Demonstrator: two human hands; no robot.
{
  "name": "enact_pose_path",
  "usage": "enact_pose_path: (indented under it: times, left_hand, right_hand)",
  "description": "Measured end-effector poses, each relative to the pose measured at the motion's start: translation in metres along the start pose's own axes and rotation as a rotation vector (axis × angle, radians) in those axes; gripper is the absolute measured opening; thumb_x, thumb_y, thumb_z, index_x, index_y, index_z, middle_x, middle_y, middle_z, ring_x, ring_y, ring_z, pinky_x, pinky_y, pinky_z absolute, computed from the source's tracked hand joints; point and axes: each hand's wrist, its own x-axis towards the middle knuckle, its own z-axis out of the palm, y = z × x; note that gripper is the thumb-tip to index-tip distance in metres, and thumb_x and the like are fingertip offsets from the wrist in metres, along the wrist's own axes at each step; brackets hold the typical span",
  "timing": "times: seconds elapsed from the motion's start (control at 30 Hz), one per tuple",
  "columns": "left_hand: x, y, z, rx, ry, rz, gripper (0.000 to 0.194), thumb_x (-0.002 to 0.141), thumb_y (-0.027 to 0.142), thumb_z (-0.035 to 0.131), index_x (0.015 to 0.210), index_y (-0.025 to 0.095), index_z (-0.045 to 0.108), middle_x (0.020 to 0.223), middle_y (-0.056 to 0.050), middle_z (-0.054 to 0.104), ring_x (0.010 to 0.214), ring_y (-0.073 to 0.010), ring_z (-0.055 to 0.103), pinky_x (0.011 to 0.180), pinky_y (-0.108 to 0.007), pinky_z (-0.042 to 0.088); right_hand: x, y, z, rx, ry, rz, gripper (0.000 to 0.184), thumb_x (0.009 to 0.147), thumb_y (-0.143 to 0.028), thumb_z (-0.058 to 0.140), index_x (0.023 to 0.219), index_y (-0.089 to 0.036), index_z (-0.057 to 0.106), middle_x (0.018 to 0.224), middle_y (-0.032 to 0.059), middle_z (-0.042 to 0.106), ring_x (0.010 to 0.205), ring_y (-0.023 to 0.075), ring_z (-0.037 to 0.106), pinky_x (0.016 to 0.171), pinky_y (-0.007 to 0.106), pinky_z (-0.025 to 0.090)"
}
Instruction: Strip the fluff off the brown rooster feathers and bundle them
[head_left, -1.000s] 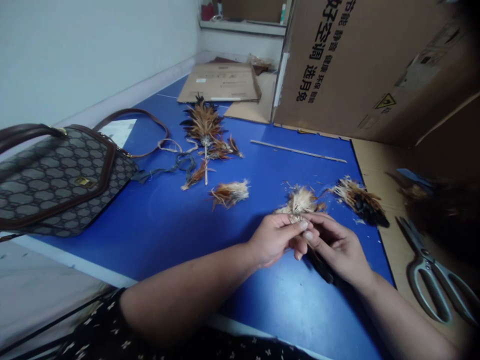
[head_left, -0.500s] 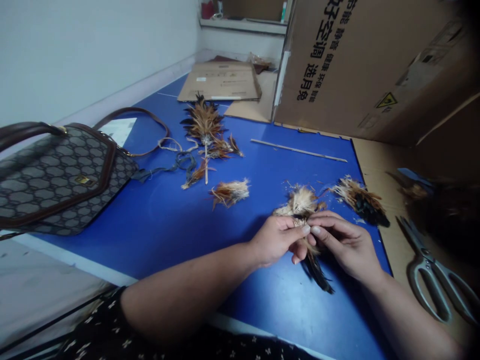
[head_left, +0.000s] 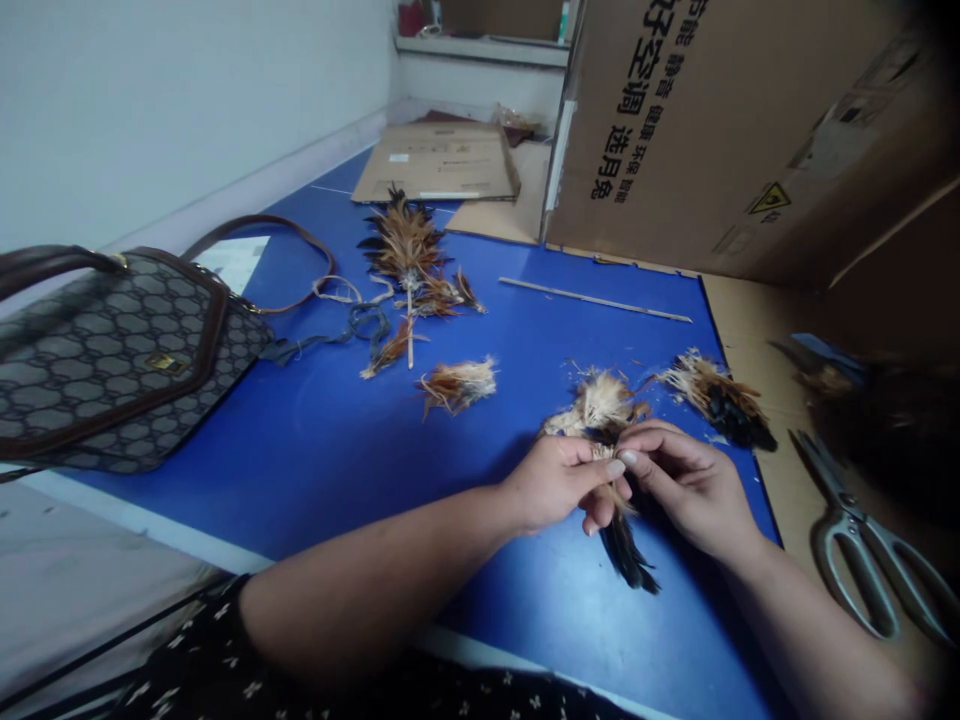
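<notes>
My left hand [head_left: 559, 480] is closed around a small bunch of feathers [head_left: 624, 550], its pale quill ends up between thumb and forefinger and its black tips hanging toward me. At those quill ends, the thumb and fingertips of my right hand [head_left: 686, 485] are pressed together. What they pinch is too small to make out. Just beyond my hands lies a pile of cream and brown feathers [head_left: 600, 402]. Another bunch, black and tan feathers [head_left: 716, 400], rests to the right. Further left is a small heap of brown feathers [head_left: 459, 385].
A feather duster [head_left: 409, 250] on a stick lies at the back, beside grey cloth strips [head_left: 330, 340]. A thin stick [head_left: 592, 300] crosses the table. Scissors [head_left: 851, 520] lie on cardboard at right, a handbag [head_left: 142, 350] at left. A large carton [head_left: 697, 140] stands behind.
The held feathers have tilted a little, their black tips shifting slightly left. My fingertips have moved slightly at the quill ends; both hands stay together in the same place.
</notes>
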Motion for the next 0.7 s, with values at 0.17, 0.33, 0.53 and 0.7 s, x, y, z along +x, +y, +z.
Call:
enact_pose_path:
  times: [0.17, 0.33, 0.53, 0.7]
  left_hand:
    - [0.0001, -0.0007, 0.0012, 0.018, 0.007, -0.008, 0.051, 0.089, 0.062, 0.075, 0.087, 0.012, 0.068, 0.053, -0.001, 0.062, 0.039, -0.0095, 0.052, 0.044, -0.023, 0.041]
    - [0.0008, -0.0015, 0.0001, 0.041, 0.028, -0.018, 0.047, 0.091, 0.060, 0.073, 0.084, 0.013, 0.066, 0.050, 0.000, 0.060, 0.037, -0.0088, 0.050, 0.042, -0.022, 0.039]
    - [-0.0003, -0.0006, 0.0010, 0.039, 0.014, -0.008, 0.047, 0.093, 0.059, 0.071, 0.085, 0.013, 0.067, 0.051, 0.000, 0.061, 0.037, -0.0089, 0.050, 0.041, -0.021, 0.041]
    - [-0.0016, 0.0002, 0.0015, 0.044, 0.006, -0.021, 0.048, 0.094, 0.059, 0.071, 0.088, 0.010, 0.069, 0.052, -0.001, 0.062, 0.037, -0.0093, 0.051, 0.041, -0.022, 0.043]
  right_hand:
    - [-0.0027, 0.0003, 0.0052, -0.022, 0.030, 0.012, 0.020, 0.098, -0.043, 0.074, 0.093, -0.023, 0.075, 0.090, 0.0062, 0.073, 0.070, 0.0169, 0.067, 0.066, 0.029, 0.058]
    - [-0.0048, 0.0058, 0.0067, -0.034, 0.068, -0.014, 0.016, 0.097, -0.038, 0.076, 0.107, -0.026, 0.080, 0.093, 0.0053, 0.076, 0.069, 0.0164, 0.070, 0.067, 0.030, 0.061]
    - [-0.0023, 0.0070, 0.0045, -0.119, 0.080, -0.131, 0.015, 0.096, -0.032, 0.077, 0.107, -0.029, 0.086, 0.104, 0.0079, 0.080, 0.094, 0.0218, 0.075, 0.087, 0.036, 0.063]
    - [-0.0020, 0.0050, 0.0005, -0.103, 0.000, -0.131, 0.017, 0.098, -0.034, 0.074, 0.110, -0.030, 0.087, 0.108, 0.0088, 0.080, 0.099, 0.0229, 0.076, 0.089, 0.036, 0.064]
